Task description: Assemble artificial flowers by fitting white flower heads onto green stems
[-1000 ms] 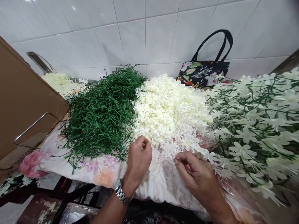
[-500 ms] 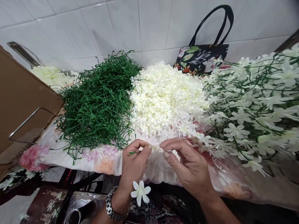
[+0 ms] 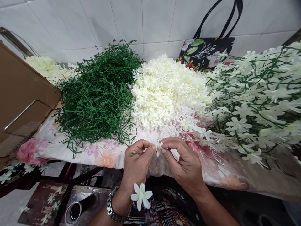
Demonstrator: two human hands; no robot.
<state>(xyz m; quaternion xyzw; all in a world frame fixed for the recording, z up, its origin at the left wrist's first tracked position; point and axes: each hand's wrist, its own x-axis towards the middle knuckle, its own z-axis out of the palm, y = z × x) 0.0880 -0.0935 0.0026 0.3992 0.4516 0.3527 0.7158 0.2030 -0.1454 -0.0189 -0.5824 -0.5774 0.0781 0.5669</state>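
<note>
White, smooth and spread like a star, a larger flower (image 3: pixel 141 196) hangs at lower centre, just beside a steel-link watch (image 3: pixel 111 208); what holds it up is hidden. Above it, at mid-frame, one small white blossom (image 3: pixel 158 148) sits directly between two sets of fingertips, about equally near to both. The left hand (image 3: pixel 137 161) has thumb and forefinger pinched together, with a thin green stem (image 3: pixel 135 153) poking out level on its left side, so the visible piece points roughly left to right, towards the blossom. The right hand (image 3: pixel 184 161) pinches the blossom's right edge; whether it grips petal or something finer, I cannot tell.

Beyond the fingers lies a soft, flower-printed cloth (image 3: pixel 89 155), bearing a wiry tangle of green stems (image 3: pixel 101 94) left of centre, a crisp heap of creamy blossoms (image 3: pixel 164 91) at centre, and thread-like white filaments (image 3: pixel 172 127) along its front. Leafless sprays (image 3: pixel 258 110) fill the right side. Farthest back, a black floral bag (image 3: pixel 199 53) stands before glossy tiles (image 3: pixel 127 18).
</note>
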